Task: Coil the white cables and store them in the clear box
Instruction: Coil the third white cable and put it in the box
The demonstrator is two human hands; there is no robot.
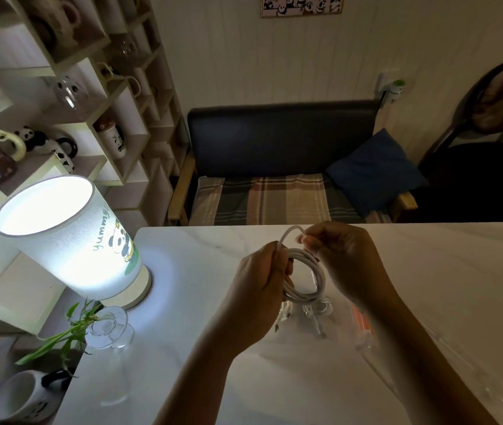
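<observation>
A white cable (307, 276) hangs in a round coil of several loops above the marble table (182, 332). My left hand (261, 283) grips the left side of the coil. My right hand (343, 256) pinches the free end, which arches over the top of the coil. Below the coil, more white cables (316, 317) lie loose on the table. The clear box (446, 363) stands at the right under my right forearm, hard to make out, with an orange part (362, 322) at its near-left corner.
A lit panda lamp (69, 237) stands at the table's left. In front of it is a glass vase with a green plant (107, 335). A panda mug (26, 397) sits at lower left. Behind the table are a bench and shelves.
</observation>
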